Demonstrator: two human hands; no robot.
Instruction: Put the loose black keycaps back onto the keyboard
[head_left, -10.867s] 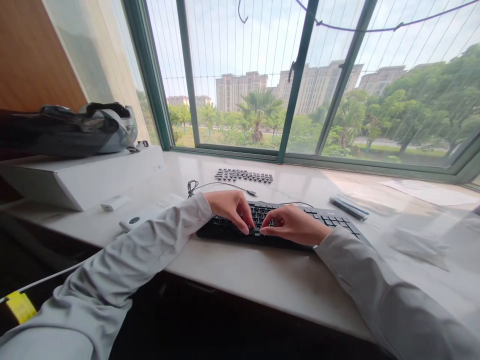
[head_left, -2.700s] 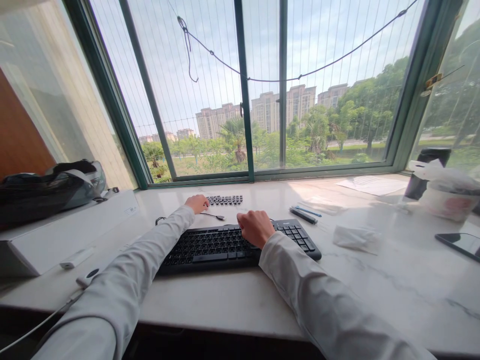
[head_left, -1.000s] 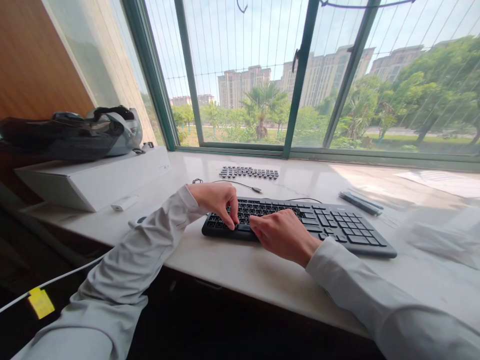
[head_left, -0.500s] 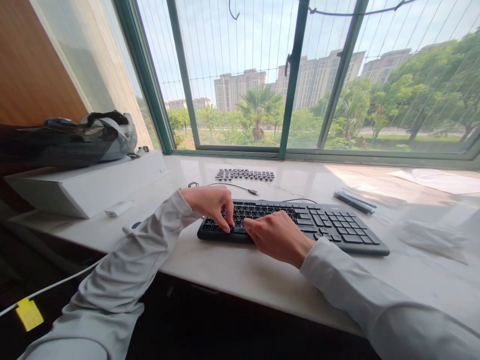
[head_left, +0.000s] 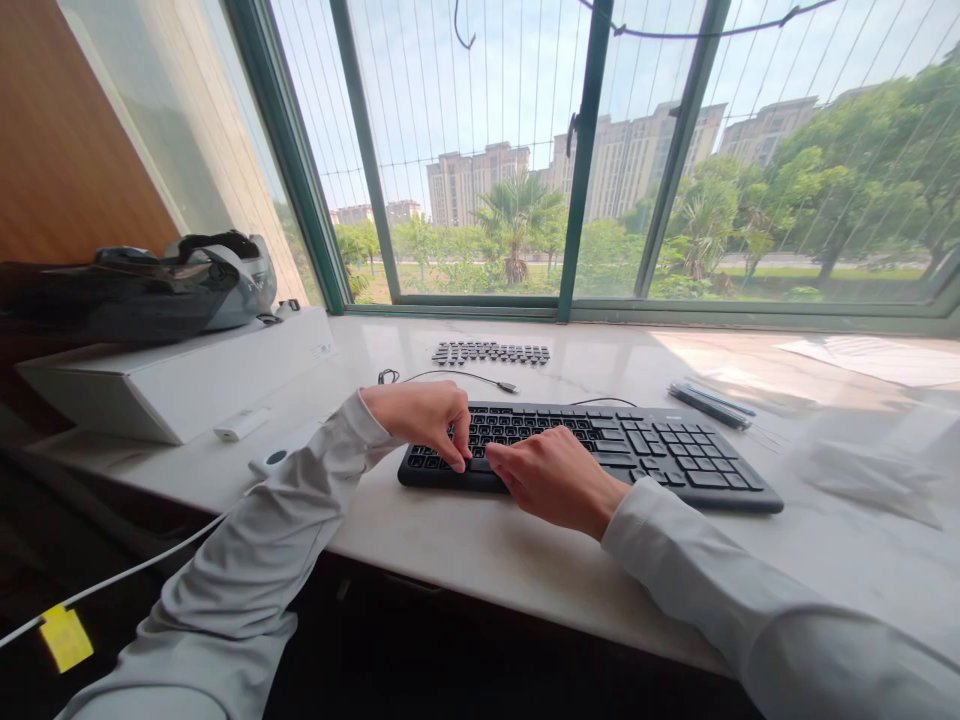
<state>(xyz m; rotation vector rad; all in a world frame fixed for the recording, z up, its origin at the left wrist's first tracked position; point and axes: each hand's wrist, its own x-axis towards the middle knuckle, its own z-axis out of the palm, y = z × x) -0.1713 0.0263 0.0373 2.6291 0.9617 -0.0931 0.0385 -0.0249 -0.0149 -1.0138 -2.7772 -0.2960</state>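
Note:
A black keyboard [head_left: 630, 445] lies on the pale desk under both hands. Square sockets without caps show across much of its left and middle, while the number pad at the right has its caps on. My left hand [head_left: 426, 415] bends down over the front row, thumb and fingers closed at the left end of the long space bar [head_left: 484, 466]. From the right, my right hand [head_left: 555, 470] curls in, its thumb and finger closed on the same bar; the fingertips are partly hidden. Loose black keycaps [head_left: 491, 353] lie in rows behind the keyboard.
A cable with a USB plug [head_left: 506, 387] runs behind the keyboard. Pens [head_left: 711, 404] and a clear plastic bag [head_left: 870, 470] lie to the right, with paper [head_left: 877, 360] beyond. At left, a white box [head_left: 172, 375] carries a dark bag [head_left: 150, 290]. The window [head_left: 487, 300] borders the desk.
The view has shifted slightly. Both hands keep nearly the same place and grip at the keyboard's front row; no keycap has visibly moved.

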